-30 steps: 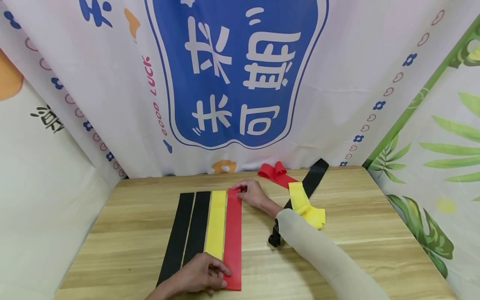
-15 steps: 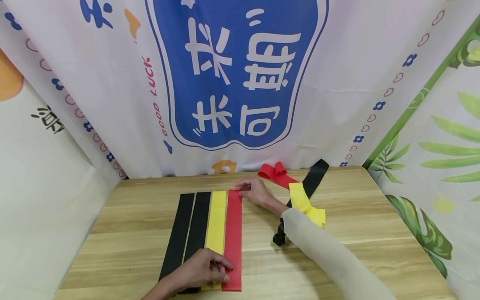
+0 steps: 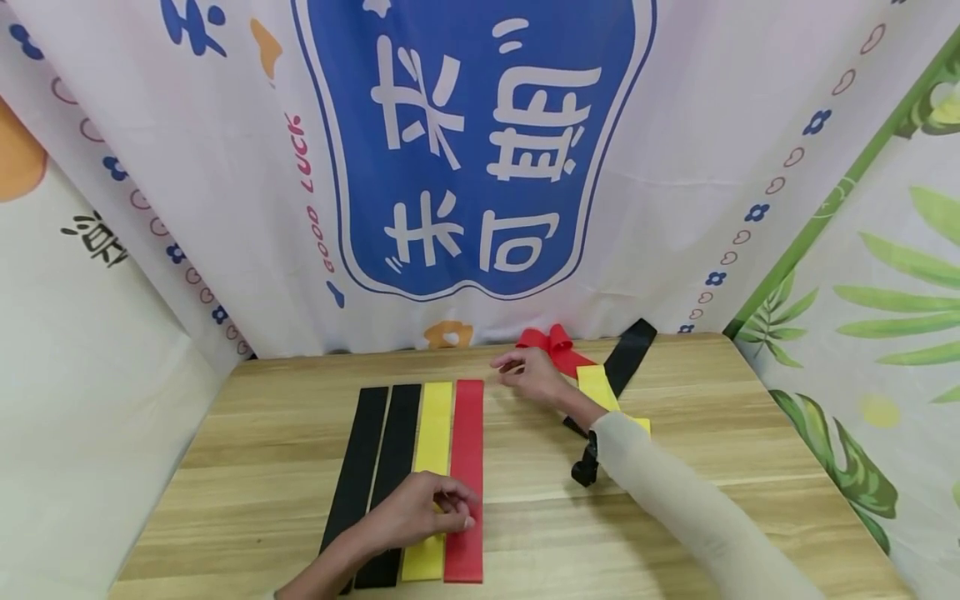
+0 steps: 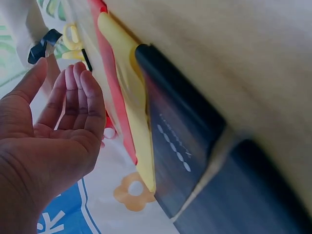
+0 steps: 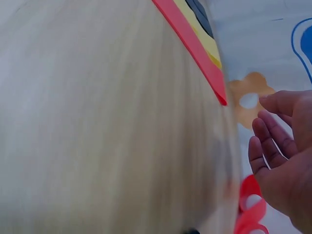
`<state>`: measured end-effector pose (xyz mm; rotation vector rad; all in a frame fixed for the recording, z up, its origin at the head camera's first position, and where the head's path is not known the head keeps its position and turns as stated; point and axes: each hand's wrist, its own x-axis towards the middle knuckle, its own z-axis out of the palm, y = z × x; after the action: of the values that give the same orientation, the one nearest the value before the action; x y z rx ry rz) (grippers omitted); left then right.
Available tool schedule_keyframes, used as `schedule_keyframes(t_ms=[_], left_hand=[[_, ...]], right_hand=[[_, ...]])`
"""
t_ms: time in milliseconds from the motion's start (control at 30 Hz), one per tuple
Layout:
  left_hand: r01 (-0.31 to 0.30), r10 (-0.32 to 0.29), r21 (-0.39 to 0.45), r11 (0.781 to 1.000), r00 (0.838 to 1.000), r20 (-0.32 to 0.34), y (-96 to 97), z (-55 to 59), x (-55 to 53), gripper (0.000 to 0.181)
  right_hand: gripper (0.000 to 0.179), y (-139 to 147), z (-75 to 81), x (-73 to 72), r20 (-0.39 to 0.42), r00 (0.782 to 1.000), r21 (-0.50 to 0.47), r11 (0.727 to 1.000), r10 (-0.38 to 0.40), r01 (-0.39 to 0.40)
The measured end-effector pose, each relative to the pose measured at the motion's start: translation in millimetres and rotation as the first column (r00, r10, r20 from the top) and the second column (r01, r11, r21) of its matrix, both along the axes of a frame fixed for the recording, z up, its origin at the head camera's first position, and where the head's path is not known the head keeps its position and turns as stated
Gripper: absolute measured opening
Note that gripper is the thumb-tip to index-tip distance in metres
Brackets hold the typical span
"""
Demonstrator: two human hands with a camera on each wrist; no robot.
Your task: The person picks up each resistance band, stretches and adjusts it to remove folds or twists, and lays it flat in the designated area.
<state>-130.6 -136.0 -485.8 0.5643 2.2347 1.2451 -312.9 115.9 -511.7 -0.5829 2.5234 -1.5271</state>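
Four flat elastic-looking bands lie side by side on the table: a left black band (image 3: 357, 458), a second black band (image 3: 397, 442), a yellow band (image 3: 435, 433) and a red band (image 3: 468, 433). Over the near part of the yellow and red bands hovers my left hand (image 3: 420, 512), fingers loosely bent and holding nothing; the left wrist view shows its palm (image 4: 63, 141) apart from them. Off the red band's far end, to its right, my right hand (image 3: 536, 375) is raised with relaxed fingers (image 5: 268, 141) and nothing in them.
A loose red strip (image 3: 573, 360), a black strip (image 3: 632, 350) and a yellow strip (image 3: 596, 385) lie in a heap at the back right, partly behind my right arm. A printed curtain (image 3: 675, 208) hangs along the table's (image 3: 285, 433) back edge.
My right hand has let go of the red band's far end and moved right and up. My left hand has lifted off the near end and shifted slightly away from me.
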Motion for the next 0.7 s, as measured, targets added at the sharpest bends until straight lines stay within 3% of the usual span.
schedule_keyframes(t_ms=[167,433,700], left_hand=[[-0.010,0.010,-0.004,1.000,1.000,-0.017,8.5,3.8,-4.9,0.022],[-0.041,0.042,0.025,0.999,0.996,-0.075,16.7,7.5,-17.9,0.023],[-0.097,0.100,0.030,0.995,0.979,-0.177,20.6,7.5,-37.0,0.027]], right_hand=[[0.027,19,9.8,-2.1,-0.061,0.998,0.021,1.000,0.020,-0.018],[0.025,50,15.9,-2.5,-0.082,0.997,0.036,0.999,0.010,-0.007],[0.024,82,20.5,10.8,-0.099,0.995,0.105,0.994,-0.033,0.044]])
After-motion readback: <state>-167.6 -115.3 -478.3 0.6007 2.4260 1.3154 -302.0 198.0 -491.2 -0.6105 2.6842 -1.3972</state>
